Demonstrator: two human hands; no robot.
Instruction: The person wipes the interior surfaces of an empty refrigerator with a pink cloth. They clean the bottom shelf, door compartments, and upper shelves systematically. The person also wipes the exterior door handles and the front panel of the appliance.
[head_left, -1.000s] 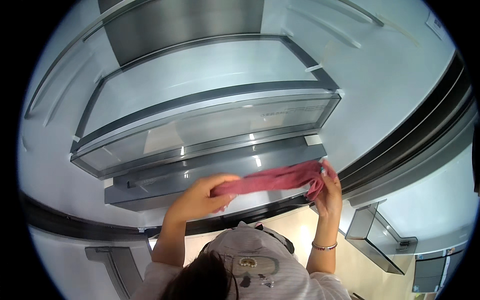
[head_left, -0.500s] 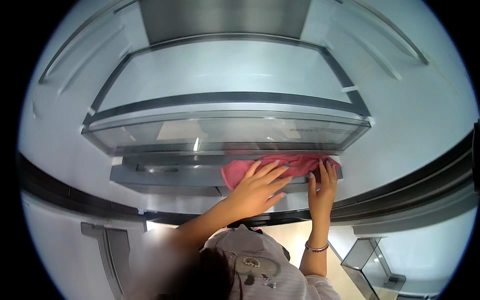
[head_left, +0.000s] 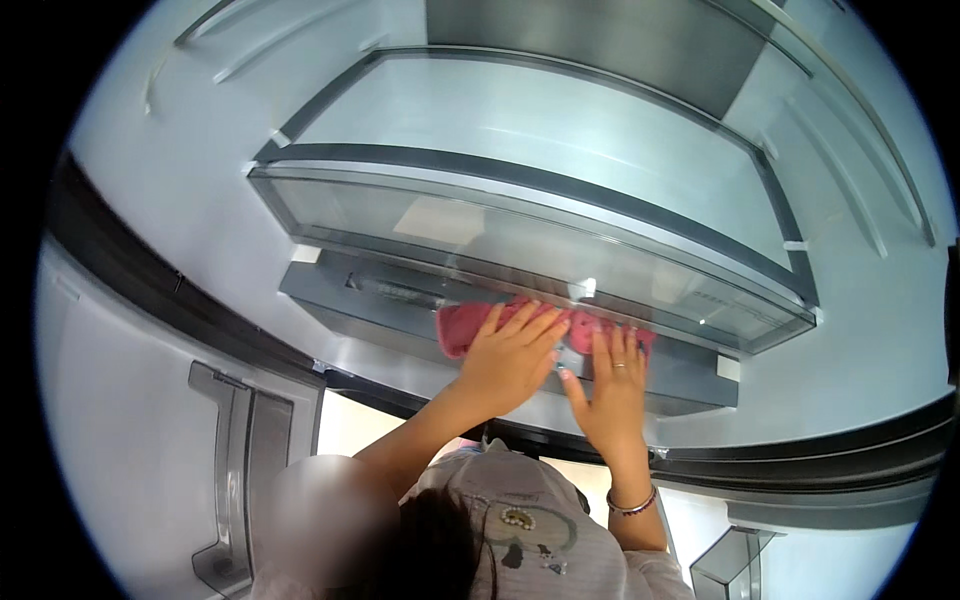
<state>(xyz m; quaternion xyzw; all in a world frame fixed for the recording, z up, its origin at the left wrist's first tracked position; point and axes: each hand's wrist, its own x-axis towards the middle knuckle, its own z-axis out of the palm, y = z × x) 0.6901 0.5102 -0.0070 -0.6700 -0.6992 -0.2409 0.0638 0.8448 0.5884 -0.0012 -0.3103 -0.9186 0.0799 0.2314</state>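
Observation:
A pink cloth (head_left: 462,329) lies bunched along the dark grey ledge (head_left: 690,380) inside an open fridge. My left hand (head_left: 512,360) rests on the cloth's middle, palm down with the fingers stretched out. Beside it, my right hand (head_left: 612,400) lays its straight fingers on the cloth's right end, its thumb held apart. The thumbs come close together over a bare bit of the ledge. Just above the cloth is the clear front panel (head_left: 400,215) of a drawer or shelf; the cloth's far edge runs close against it.
A glass shelf (head_left: 560,120) with a grey frame spans the fridge above the panel. White ribbed walls rise on both sides. The open left door (head_left: 130,400) carries a grey bin (head_left: 265,460); a clear bin (head_left: 735,565) sits at lower right. A dark door seal (head_left: 800,463) curves in front.
The view has turned, so the fridge appears tilted. My hands have come closer together, and the cloth is bunched into a shorter stretch, its right end drawn inward along the ledge.

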